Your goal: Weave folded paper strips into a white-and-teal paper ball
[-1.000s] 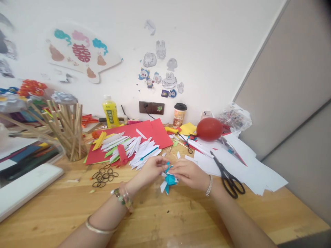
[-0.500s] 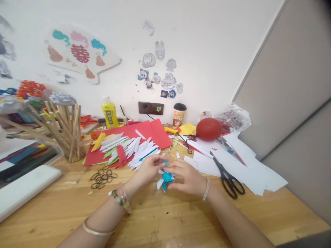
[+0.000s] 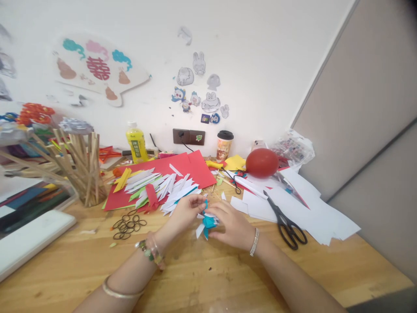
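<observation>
A small folded paper piece (image 3: pixel 207 222), teal with white points, sits just above the wooden table (image 3: pixel 208 278) at mid-frame. My left hand (image 3: pixel 186 213) pinches its upper left side with thumb and fingers. My right hand (image 3: pixel 230 224) grips it from the right, fingers curled over the teal part. Much of the piece is hidden between my fingers. Behind my hands lies a heap of white, green and yellow folded paper strips (image 3: pixel 163 188) on a red sheet (image 3: pixel 192 167).
Black scissors (image 3: pixel 284 218) lie on white paper sheets (image 3: pixel 312 208) to the right. A red balloon (image 3: pixel 262 162), a cup (image 3: pixel 223 145) and a yellow bottle (image 3: pixel 137 143) stand at the back. Black rubber bands (image 3: pixel 127 224) and a holder of wooden sticks (image 3: pixel 85 167) are to the left.
Both hands have shifted slightly left and nearer with the paper piece, still holding it. The view has drifted a little; nothing else on the table has moved.
</observation>
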The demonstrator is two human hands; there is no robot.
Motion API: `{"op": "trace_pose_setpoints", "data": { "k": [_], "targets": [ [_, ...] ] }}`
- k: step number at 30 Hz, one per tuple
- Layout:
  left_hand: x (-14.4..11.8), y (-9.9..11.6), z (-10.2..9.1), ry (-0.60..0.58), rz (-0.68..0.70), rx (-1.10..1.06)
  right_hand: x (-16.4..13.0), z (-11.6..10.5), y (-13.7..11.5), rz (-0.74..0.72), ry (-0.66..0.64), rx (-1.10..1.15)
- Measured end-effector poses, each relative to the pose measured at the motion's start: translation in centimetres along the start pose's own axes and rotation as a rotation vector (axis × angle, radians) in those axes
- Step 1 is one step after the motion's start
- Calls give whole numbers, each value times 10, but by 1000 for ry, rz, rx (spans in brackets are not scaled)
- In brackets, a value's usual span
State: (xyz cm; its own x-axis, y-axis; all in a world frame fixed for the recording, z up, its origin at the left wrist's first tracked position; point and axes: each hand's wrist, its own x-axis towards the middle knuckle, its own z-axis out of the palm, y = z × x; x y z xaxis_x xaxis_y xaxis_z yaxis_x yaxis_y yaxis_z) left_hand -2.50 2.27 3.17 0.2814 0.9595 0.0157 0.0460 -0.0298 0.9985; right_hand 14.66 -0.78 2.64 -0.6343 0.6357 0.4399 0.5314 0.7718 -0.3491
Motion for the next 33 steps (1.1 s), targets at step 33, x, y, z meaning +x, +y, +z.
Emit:
{"op": "trace_pose_setpoints", "data": {
  "k": [33],
  "targets": [
    [-9,14,-5,192,440,155,-1,-10,-9,-3,331,114]
  ]
}}
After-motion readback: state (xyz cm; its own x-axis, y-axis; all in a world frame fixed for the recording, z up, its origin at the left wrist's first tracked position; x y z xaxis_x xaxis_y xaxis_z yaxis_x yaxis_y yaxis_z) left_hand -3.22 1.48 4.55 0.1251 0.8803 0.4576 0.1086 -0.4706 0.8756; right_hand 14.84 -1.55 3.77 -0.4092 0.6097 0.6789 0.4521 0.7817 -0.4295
